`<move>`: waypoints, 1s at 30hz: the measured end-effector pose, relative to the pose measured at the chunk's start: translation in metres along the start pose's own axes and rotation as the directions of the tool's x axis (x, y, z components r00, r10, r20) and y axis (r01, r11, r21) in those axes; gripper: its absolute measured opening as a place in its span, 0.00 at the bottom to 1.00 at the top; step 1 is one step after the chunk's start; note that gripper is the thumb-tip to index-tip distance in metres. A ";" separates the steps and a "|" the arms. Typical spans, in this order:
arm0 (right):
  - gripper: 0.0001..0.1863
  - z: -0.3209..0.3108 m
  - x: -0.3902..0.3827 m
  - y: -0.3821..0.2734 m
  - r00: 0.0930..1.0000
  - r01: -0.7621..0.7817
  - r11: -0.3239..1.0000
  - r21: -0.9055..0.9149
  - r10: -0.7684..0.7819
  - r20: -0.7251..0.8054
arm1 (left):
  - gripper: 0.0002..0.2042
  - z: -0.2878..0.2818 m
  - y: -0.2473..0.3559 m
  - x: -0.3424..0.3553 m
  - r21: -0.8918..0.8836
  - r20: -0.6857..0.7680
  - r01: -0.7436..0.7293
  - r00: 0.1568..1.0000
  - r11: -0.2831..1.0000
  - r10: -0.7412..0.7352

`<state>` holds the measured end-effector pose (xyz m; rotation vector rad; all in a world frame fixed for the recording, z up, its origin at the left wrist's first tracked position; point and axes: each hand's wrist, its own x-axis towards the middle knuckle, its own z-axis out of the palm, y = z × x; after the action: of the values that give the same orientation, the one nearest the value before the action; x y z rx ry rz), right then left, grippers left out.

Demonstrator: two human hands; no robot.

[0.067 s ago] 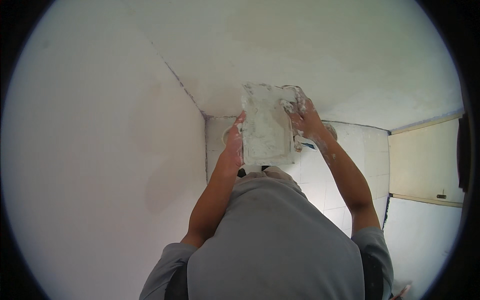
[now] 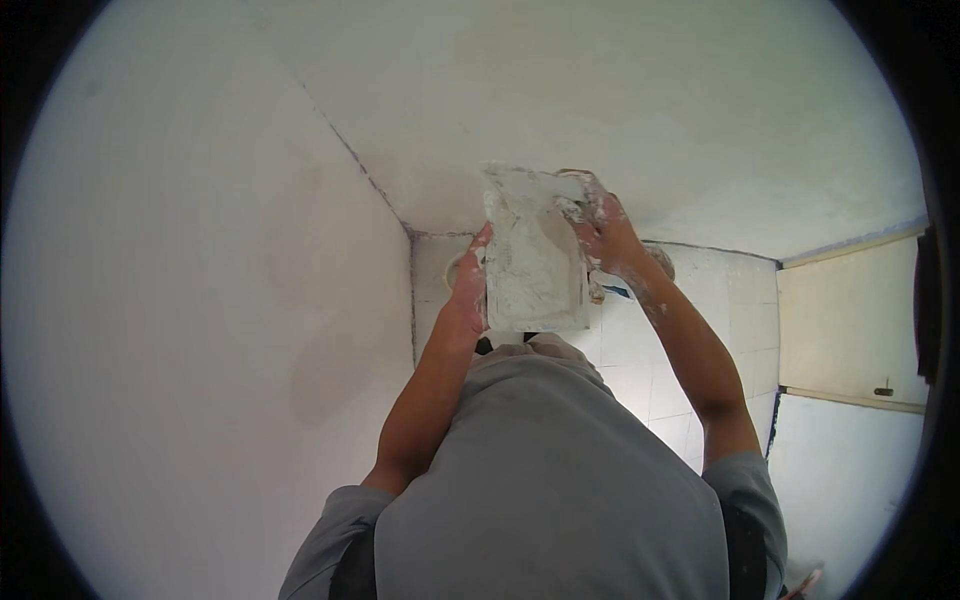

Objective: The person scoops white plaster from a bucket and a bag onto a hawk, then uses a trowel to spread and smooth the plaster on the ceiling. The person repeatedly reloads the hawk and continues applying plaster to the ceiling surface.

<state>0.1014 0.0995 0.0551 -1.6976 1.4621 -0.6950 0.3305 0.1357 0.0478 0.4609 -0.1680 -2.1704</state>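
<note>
Both hands' grip clamps a flat rectangular plaster-caked board (image 2: pixel 533 260): left hand (image 2: pixel 469 285), right hand (image 2: pixel 605 235), against chalky wall (image 2: pixel 700 100).

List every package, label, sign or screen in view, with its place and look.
None in view. Only a plaster-smeared flat board held between the left hand and right hand, bare white walls, a tiled floor and a cream door.

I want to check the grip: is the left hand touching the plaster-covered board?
Touching. The head view shows the left hand pressed along the left edge of the board.
</note>
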 end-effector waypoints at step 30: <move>0.27 0.006 -0.012 -0.068 0.999 0.021 0.993 0.119 -0.016 -0.048 | 0.26 0.002 0.006 0.002 0.024 -0.013 -0.001 1.000 1.000 0.001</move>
<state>0.1419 0.1149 0.1095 -1.6147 1.4093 -0.8209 0.3331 0.1308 0.0509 0.4885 -0.1873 -2.1659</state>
